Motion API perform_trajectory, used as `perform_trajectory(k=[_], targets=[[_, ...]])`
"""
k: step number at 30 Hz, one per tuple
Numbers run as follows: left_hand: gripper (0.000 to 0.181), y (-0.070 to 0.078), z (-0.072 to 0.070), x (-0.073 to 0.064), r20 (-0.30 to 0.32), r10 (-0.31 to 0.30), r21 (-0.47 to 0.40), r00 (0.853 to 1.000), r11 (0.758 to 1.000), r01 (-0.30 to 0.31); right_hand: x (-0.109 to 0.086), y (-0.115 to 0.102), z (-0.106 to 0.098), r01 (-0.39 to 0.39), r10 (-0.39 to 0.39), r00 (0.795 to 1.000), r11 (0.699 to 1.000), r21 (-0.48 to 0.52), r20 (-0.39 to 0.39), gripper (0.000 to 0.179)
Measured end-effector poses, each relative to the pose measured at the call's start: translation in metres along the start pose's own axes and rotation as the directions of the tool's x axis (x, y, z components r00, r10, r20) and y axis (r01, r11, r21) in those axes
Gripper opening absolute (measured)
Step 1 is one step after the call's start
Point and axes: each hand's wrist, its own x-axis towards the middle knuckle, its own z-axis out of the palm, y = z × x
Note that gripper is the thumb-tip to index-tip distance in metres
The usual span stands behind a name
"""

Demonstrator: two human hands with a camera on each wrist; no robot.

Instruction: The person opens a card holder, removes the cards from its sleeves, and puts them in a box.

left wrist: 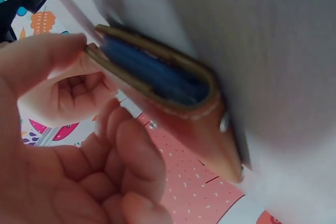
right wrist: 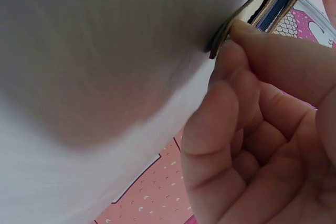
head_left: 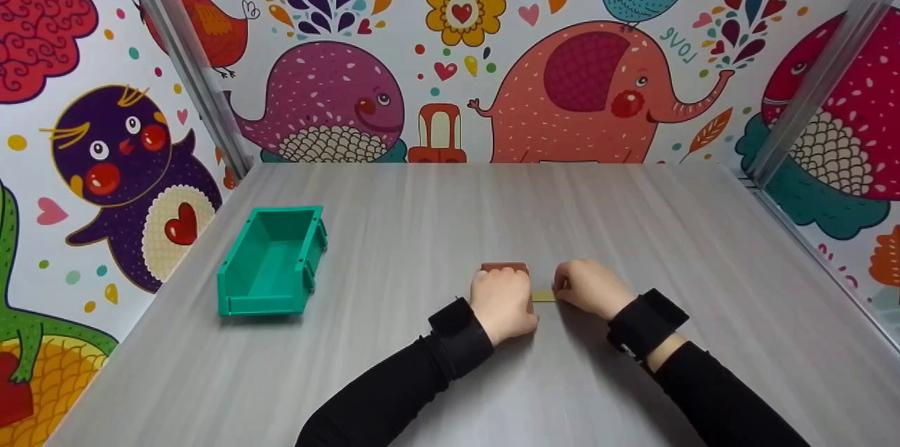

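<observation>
Apparently works the wallet open, close to the worktop, well right of the bin; probably calls next for steadying it and easing the flap wider; grips the wallet in the curled left hand, pinches the flap, with hardly any gap, in the right hand

Two hands, one brown wallet, one green bin, two black wristbands, one table
</observation>
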Motion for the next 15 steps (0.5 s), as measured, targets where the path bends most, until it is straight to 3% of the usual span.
perform_trajectory(k=[15], targets=[[0.024,0.0011,-0.009,-0.0033,-0.057,-0.007,-0.094,0.998,0.996,0.002,-0.0019,-0.0007,-0.0012,0.029,-0.029,0.999,1.0,0.006,-0.02,0.013]])
